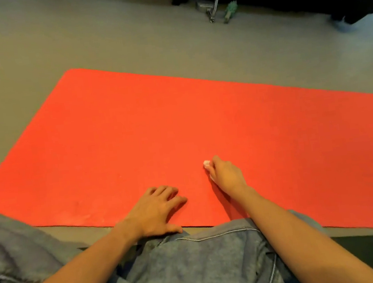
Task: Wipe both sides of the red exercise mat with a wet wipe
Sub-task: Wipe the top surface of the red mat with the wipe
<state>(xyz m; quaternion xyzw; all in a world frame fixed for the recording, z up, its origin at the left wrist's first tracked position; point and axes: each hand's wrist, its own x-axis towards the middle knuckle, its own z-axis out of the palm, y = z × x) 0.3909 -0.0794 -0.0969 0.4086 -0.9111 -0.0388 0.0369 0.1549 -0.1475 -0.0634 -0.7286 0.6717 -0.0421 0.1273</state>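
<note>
Two hands work the near edge of the red exercise mat (179,123), which lies flat on the floor (78,37). The left hand (156,210) rests on it, fingers spread. The right hand (227,175) pinches the wet wipe (206,163) against the upper face. Step in hand: first-side wiping. Next, judged: strokes toward the far edge.

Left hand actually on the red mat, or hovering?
Touching. The head view shows the left hand lying with spread fingers on the red mat near its near edge, no gap visible; the right hand pinches the wet wipe farther up.
</note>
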